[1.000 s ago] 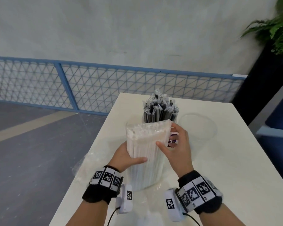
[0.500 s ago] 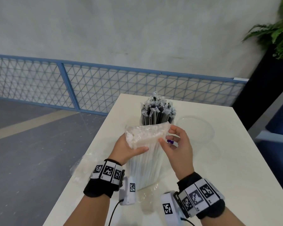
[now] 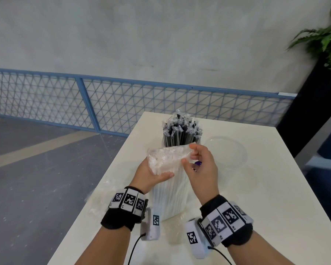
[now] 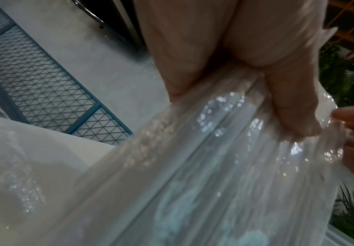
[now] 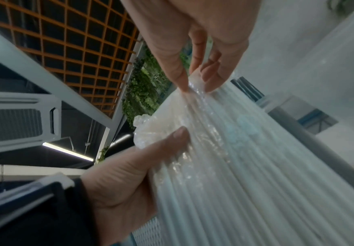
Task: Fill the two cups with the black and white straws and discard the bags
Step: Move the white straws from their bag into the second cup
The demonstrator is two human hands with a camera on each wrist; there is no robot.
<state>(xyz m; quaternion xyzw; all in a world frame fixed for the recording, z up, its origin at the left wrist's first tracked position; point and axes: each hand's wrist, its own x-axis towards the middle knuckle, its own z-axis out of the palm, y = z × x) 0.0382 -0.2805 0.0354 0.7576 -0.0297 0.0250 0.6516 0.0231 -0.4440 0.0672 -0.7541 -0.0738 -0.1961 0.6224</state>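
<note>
From the head view, the bag of white straws [image 3: 168, 180] stands at mid-frame on the table [image 3: 256, 207], black straws [image 3: 182, 133] upright just behind. The left hand [image 3: 151, 174] wraps its fingers round the bag's upper side. The right wrist view alone shows the right hand [image 5: 197, 43] pinching the crinkled top film between thumb and fingertips [image 5: 211, 79].
</note>
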